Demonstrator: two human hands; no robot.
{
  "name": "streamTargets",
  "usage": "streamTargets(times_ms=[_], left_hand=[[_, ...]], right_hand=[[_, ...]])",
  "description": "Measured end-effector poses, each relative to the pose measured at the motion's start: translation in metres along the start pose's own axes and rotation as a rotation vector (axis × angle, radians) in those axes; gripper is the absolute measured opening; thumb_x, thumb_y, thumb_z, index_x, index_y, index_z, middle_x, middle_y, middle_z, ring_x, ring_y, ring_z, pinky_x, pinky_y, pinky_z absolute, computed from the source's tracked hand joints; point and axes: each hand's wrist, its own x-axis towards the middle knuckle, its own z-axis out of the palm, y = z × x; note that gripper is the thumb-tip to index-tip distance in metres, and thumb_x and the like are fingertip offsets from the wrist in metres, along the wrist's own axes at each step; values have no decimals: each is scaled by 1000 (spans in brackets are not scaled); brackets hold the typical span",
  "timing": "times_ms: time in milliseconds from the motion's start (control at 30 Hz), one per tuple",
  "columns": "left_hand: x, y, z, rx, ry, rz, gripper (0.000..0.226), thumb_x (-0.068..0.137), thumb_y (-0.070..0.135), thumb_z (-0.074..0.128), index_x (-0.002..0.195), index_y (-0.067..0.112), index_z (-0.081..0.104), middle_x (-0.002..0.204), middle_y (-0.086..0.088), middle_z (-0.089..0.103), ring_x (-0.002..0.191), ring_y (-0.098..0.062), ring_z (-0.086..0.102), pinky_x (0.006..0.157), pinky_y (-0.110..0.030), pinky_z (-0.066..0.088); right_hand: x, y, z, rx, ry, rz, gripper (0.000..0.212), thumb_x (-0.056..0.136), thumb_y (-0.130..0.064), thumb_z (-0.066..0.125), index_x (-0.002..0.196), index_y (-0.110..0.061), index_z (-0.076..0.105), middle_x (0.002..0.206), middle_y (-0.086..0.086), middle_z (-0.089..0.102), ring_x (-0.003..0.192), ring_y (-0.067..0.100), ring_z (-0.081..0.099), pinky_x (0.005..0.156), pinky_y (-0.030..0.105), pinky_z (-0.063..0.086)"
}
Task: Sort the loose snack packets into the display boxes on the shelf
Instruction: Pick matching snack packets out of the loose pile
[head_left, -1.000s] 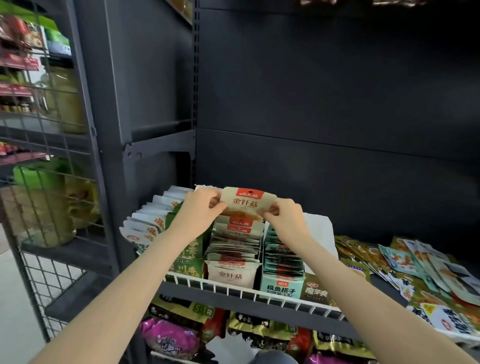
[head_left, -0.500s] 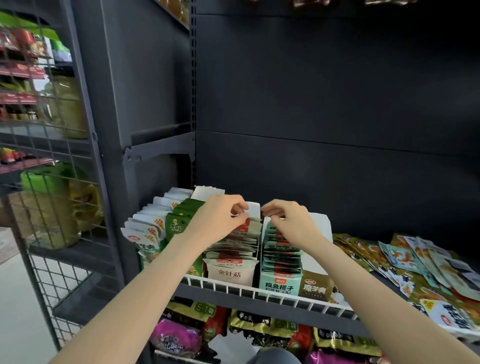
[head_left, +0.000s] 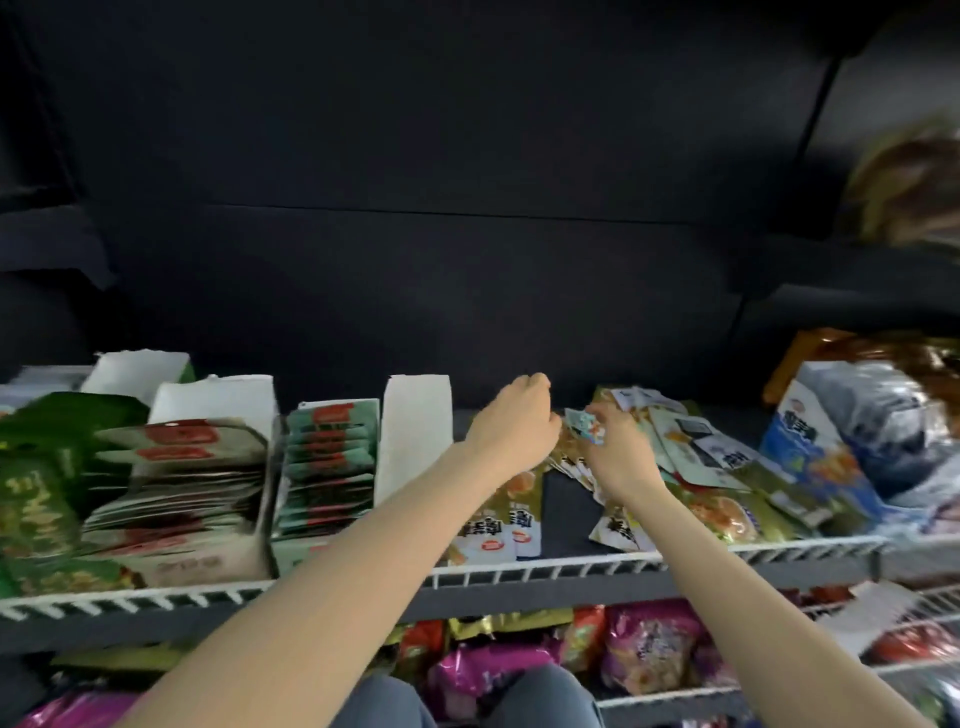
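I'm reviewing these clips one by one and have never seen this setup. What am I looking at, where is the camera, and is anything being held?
No machine here: a person works with bare hands, and the single camera sits on their head, looking forward and down. Both forearms reach over a white wire shelf rail. On the left stand cardboard display boxes packed with upright snack packets. On the right lies a loose pile of packets. The right hand pinches a small blue-and-white packet at the pile's edge. The left hand hovers beside it, fingers curled; the blurred picture does not show whether it holds anything.
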Motion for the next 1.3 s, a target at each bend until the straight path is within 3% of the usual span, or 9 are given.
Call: streamTargets(times_ms=[233,367,467,600,733,833,933,1033,1300], left_hand=[[62,-15,85,62,-306,-84,65,97,24,42,150,11,8,158,-10,7,145,-26,11,117,-37,16],[74,-21,105,146,-385,-40,59,97,25,39,150,18,13,158,-3,10,145,-27,8,117,-39,15],[77,-19,112,201,-374,-35,53,97,24,40,147,15,28,156,-5,18,143,-28,13,116,-40,18],[78,-12,115,-2,-188,-109,52,93,13,48,144,12,35,146,-13,36,135,-28,32,111,-36,29],[66,-2,96,-120,-39,-53,73,90,7,55,149,26,18,156,-6,14,142,-25,19,113,-36,26],[55,-1,66,-17,146,11,34,89,14,58,122,25,53,144,-2,34,133,-23,30,104,-38,34],[37,1,29,34,208,65,4,91,22,57,90,21,53,100,1,58,99,-22,57,80,-37,48],[16,-4,-2,-67,255,50,15,91,31,58,83,22,48,81,4,62,79,-18,63,67,-37,55],[-45,-56,-96,-191,495,0,24,87,34,62,74,26,45,79,9,60,83,-17,59,60,-29,45]], right_hand=[[50,88,-14,-411,-87,257,69,91,-30,55,146,-11,19,150,23,24,140,36,18,115,45,19],[52,90,-14,-642,-103,193,38,92,-18,50,129,-10,43,128,16,54,132,31,38,117,44,10],[46,79,-10,-735,-58,-13,30,90,-1,46,118,-9,52,113,12,62,111,28,56,103,37,36],[38,68,-6,-544,29,-179,33,93,-5,44,121,-16,58,106,10,66,96,29,62,73,34,48],[32,51,-22,-66,184,-265,30,95,-10,45,115,-18,65,99,3,71,88,21,65,73,31,51],[24,39,-39,165,179,-273,24,91,-7,52,103,-18,70,99,-5,70,92,6,63,77,19,48],[14,27,-47,367,136,-238,18,89,-12,61,99,-22,70,92,-13,69,86,-3,62,70,12,47],[5,9,-55,539,126,-171,16,84,-20,70,99,-21,69,88,-10,69,82,2,65,69,17,52],[-30,-84,-38,879,-84,-187,14,85,-6,65,94,-17,69,93,1,73,84,12,71,72,21,58]])
